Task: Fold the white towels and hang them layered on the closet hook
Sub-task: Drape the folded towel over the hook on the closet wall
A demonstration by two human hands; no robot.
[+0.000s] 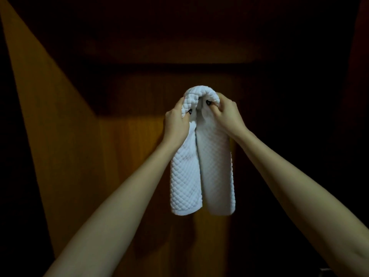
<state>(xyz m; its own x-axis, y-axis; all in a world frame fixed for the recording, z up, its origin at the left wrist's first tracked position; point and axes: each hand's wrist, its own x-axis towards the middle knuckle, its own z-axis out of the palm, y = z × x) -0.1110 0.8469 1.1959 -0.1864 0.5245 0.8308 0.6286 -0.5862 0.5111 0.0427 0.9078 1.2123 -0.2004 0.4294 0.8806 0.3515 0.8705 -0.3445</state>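
Both arms reach up into a dim wooden closet (pixel 65 120), and the white towel (pixel 201 156) hangs between the 2 hands in front of the back panel (pixel 139 148). It is folded over at the top into a rounded hump, with 2 quilted halves dropping side by side, the left one ending a little higher than the right. The left hand (pixel 176 121) grips the left side of the fold, fingers curled into the cloth with dark nails showing. The right hand (pixel 226 114) pinches the right side of the hump just below its crest, fingers tucked under the fabric. Whatever the fold is draped over is hidden by the cloth and the shadow. A slanted band of light falls across the left wall.
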